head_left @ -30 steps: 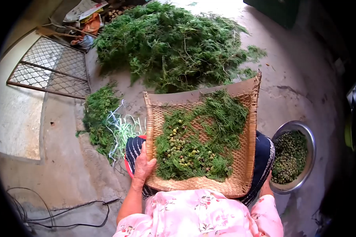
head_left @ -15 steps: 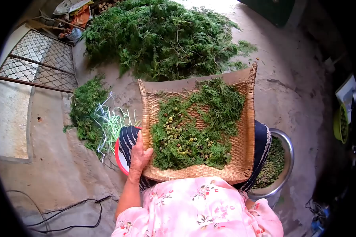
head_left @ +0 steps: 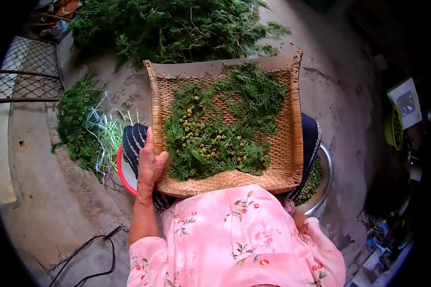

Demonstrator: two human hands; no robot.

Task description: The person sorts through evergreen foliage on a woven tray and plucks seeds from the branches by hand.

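Woven tray (head_left: 286,138) is held by forward-pointing left hand (head_left: 151,165).

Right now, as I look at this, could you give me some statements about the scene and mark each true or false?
1. The left hand holds an edge of the woven tray. True.
2. The tray holds nothing but green sprigs. False: small round pods lie among the green sprigs.
3. The red-rimmed container stands by the right leg. False: the red-rimmed container is by the left leg.
4. Beyond the tray lies a heap of green branches. True.
5. Both hands show. False: the right hand is out of sight.
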